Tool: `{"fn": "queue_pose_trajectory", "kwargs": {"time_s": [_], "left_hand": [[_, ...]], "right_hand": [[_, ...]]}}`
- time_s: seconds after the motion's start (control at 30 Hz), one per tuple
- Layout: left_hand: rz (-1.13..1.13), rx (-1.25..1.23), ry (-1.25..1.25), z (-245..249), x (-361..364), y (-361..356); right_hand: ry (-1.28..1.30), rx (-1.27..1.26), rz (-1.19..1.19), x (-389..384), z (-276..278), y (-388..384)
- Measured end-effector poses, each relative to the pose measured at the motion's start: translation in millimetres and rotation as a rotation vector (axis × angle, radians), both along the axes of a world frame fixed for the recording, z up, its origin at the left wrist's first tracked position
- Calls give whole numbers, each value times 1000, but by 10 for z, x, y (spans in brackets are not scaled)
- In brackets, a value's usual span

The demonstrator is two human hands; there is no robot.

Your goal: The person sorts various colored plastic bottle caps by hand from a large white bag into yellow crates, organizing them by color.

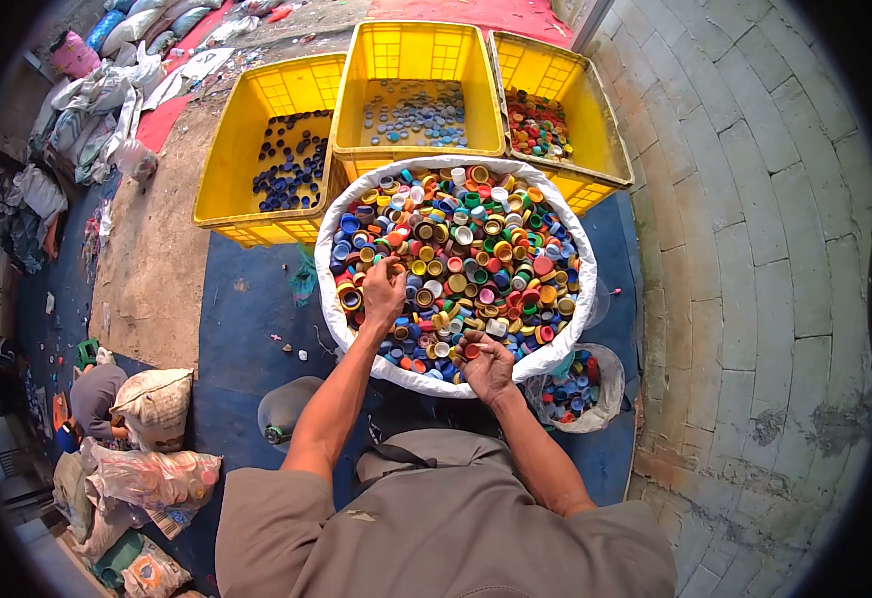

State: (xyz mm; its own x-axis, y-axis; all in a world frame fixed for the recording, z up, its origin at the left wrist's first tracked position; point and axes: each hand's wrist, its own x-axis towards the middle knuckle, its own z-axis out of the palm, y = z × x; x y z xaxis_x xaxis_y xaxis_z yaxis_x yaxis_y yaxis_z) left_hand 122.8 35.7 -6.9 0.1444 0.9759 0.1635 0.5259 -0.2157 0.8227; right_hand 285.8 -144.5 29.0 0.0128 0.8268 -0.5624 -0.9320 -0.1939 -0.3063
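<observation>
A big white sack (328, 299) sits open in front of me, filled with mixed bottle caps (476, 249) in red, yellow, blue, green and white. My left hand (384, 291) reaches into the left side of the pile with its fingers pinched on a cap. At the near edge of the pile my right hand (488, 367) is curled closed around caps, a red cap beside its fingers.
Three yellow crates stand behind the sack: the left one (227, 169) holds dark blue caps, the middle one (418, 60) light blue caps, the right one (600, 120) mixed red and yellow caps. A small clear bag of caps (607, 394) lies at right. A brick wall (755, 249) rises on the right; stuffed sacks (152, 404) lie at left.
</observation>
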Motion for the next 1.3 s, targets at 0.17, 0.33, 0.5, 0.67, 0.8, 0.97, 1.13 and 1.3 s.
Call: {"fn": "queue_pose_trajectory", "kwargs": {"time_s": [0.17, 0.33, 0.5, 0.67, 0.8, 0.97, 1.13, 1.3], "left_hand": [[74, -706, -1102, 310, -201, -243], [291, -1080, -1731, 324, -528, -472], [326, -1168, -1858, 166, -806, -753], [331, -1132, -1698, 134, -1167, -1116], [362, -1080, -1579, 189, -1391, -1336], [396, -1037, -1523, 182, -1579, -1439], [422, -1021, -1444, 216, -1662, -1414], [429, -997, -1220, 282, -1553, -1284]], "right_hand": [[12, -14, 29, -64, -150, 73], [-160, -83, 85, -283, -152, 245], [-472, -167, 326, -546, -172, 549], [-1489, 215, 445, -914, -317, 1091], [-1939, 514, 413, -1085, -370, 1610], [-2153, 640, 511, -1211, -371, 1937], [-2280, 685, 600, -1231, -491, 2058], [-2307, 708, 592, -1213, -509, 2082]]}}
